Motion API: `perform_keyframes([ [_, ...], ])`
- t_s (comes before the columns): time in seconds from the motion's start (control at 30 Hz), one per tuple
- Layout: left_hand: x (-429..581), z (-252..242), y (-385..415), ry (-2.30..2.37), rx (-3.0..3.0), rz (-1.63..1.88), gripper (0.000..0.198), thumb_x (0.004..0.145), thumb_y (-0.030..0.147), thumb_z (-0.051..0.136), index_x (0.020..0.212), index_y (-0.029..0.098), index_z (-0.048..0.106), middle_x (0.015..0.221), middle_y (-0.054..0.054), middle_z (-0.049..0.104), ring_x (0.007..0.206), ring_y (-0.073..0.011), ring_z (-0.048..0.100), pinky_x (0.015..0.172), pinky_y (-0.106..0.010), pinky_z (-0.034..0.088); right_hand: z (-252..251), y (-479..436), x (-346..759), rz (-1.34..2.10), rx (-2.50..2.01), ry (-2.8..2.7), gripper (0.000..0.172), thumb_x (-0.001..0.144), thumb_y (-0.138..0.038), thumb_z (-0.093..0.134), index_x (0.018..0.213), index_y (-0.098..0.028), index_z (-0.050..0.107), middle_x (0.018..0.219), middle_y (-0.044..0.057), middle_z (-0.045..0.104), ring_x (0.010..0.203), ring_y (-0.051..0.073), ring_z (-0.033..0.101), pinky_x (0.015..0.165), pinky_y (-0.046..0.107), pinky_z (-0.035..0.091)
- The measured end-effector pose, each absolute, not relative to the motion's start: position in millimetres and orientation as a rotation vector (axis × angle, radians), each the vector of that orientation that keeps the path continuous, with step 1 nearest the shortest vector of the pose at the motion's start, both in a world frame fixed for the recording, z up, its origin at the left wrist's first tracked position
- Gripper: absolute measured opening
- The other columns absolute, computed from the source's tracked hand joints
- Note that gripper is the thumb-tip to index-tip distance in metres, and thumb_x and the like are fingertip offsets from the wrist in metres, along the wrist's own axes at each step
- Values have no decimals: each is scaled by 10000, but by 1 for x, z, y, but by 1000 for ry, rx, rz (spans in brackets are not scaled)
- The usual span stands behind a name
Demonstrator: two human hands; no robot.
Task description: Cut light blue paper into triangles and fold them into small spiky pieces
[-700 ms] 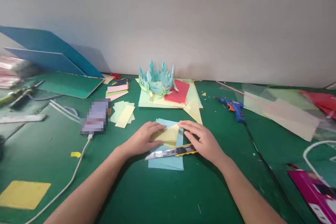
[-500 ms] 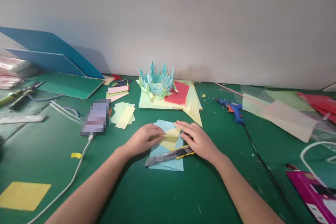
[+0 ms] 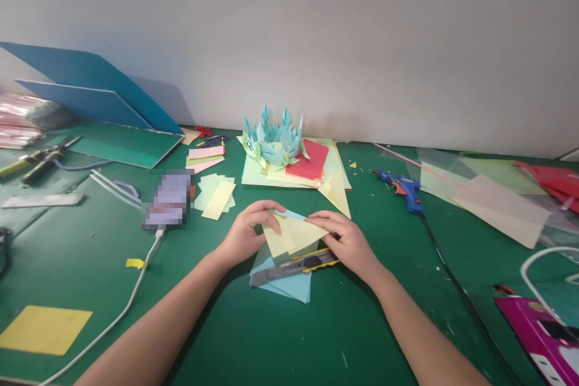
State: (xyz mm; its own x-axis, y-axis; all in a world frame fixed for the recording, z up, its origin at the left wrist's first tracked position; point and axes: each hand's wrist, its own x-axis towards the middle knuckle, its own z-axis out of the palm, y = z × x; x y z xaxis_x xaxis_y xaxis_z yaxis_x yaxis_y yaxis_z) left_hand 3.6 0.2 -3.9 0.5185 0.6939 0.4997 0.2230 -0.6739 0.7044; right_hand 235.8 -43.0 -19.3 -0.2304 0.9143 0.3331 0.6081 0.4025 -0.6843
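"holding what, in the middle there?"

"yellow paper point(image 3: 289, 233), over the blue sheets point(image 3: 289, 291) on the counter point(image 3: 280, 356). the left hand point(image 3: 244, 235) has its left end pinched between thumb and fingers, and the right hand point(image 3: 351, 242) grips the right corner the same way."

"so neither hand is spread?"

"no, both sets of fingers are drawn in on the paper. whether it's one folded piece or two overlapping, i can't tell."

"what's just below it?"

"a cutter point(image 3: 289, 269), lying aslant across the blue sheets. its blade end points left; its yellow end runs up to the right hand, and i can't say if they touch."

"and farther out?"

"beyond the hands, pale slips point(image 3: 217, 196) lie fanned on the left. a card stack point(image 3: 253, 177) sits at the back, with a blue paper crown point(image 3: 274, 143) upright on it, beside red paper point(image 3: 312, 158)."

"on the far left?"

"a phone point(image 3: 168, 199), pixelated, with a white cable point(image 3: 131, 307) plugged in; a yellow sheet point(image 3: 47, 330) nearer the front; pliers point(image 3: 41, 169) and an open blue folder point(image 3: 94, 72) toward the back."

"and right?"

"a glue gun point(image 3: 404, 187), its black cord point(image 3: 447, 266) trailing forward, a pale sheet point(image 3: 504, 208), and a magenta box point(image 3: 525, 325) nearer the front."
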Motion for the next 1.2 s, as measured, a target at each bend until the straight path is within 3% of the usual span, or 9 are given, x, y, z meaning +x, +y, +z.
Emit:
perform_keyframes([
  [0.13, 3, -4, 2, 755, 2195, 1054, 158, 759, 68, 529, 674, 183, 597, 952, -63, 663, 893, -168, 642, 741, -318, 536, -18, -46, 238, 579, -1308, -1688, 380, 815, -172, 439, 1087, -241, 695, 857, 37, 707, 741, 173, 643, 682, 308, 535],
  [0.27, -6, -6, 12, 1144, 2186, 1279, 151, 742, 81, 493, 744, 204, 582, 927, -40, 698, 860, -174, 646, 729, -320, 521, -21, -45, 245, 486, -1356, -1294, 343, 802, -254, 508, 1083, -202, 698, 539, -18, 601, 466, 122, 505, 487, 260, 468],
  [0.4, -24, -4, 25, 1844, 2094, 1350, 121, 801, 267, 529, 836, 215, 633, 856, -46, 723, 863, -222, 650, 744, -331, 499, -24, -42, 256, 317, -1396, -1035, 362, 787, -264, 505, 1081, -169, 693, 657, 28, 678, 506, 135, 550, 501, 273, 476],
  [0.5, -36, -2, 31, 1975, 2241, 1282, 210, 831, 261, 482, 892, 210, 677, 807, -50, 737, 805, -229, 660, 867, -373, 453, -28, -39, 264, 189, -1489, -1085, 387, 808, -291, 466, 1109, -172, 676, 878, 83, 723, 657, 182, 634, 598, 312, 513],
  [0.73, -40, 4, 28, 2237, 2360, 863, 362, 821, 123, 407, 1048, 207, 677, 1204, -81, 646, 945, -299, 616, 818, -443, 431, -40, -32, 274, -66, -1686, -1395, 488, 785, -211, 382, 1239, -254, 555, 1263, 90, 574, 1172, 282, 509, 938, 479, 411],
  [0.87, -38, -1, 29, 2229, 2378, 839, 431, 782, 104, 440, 1176, 165, 603, 1220, -158, 576, 1010, -335, 571, 803, -457, 441, -20, -45, 266, -150, -1445, -1465, 422, 778, -142, 420, 1160, -225, 581, 1073, 100, 623, 984, 250, 583, 837, 427, 463],
  [0.97, -36, -8, 30, 2107, 2409, 962, 402, 801, 215, 507, 1192, 161, 579, 1183, -179, 556, 1038, -352, 547, 868, -502, 424, -5, -57, 256, 265, -1170, -1893, 242, 874, -202, 446, 1017, -239, 638, 851, 54, 671, 817, 204, 614, 752, 357, 498],
  [1.1, -27, -10, 27, 1716, 2496, 1023, 351, 863, 291, 481, 1198, 216, 555, 1167, -124, 579, 1064, -288, 552, 949, -485, 407, 2, -64, 245, 562, -1148, -2269, 361, 786, -388, 660, 1125, -266, 629, 1028, 69, 668, 920, 224, 606, 806, 370, 510],
  [1.2, -15, -9, 20, 1317, 2556, 868, 351, 918, 301, 408, 1240, 213, 517, 1211, -97, 593, 1140, -236, 533, 993, -424, 406, 2, -64, 243, 593, -1191, -2346, 349, 777, -360, 683, 1115, -280, 645, 1028, 60, 660, 920, 212, 604, 804, 351, 514],
])
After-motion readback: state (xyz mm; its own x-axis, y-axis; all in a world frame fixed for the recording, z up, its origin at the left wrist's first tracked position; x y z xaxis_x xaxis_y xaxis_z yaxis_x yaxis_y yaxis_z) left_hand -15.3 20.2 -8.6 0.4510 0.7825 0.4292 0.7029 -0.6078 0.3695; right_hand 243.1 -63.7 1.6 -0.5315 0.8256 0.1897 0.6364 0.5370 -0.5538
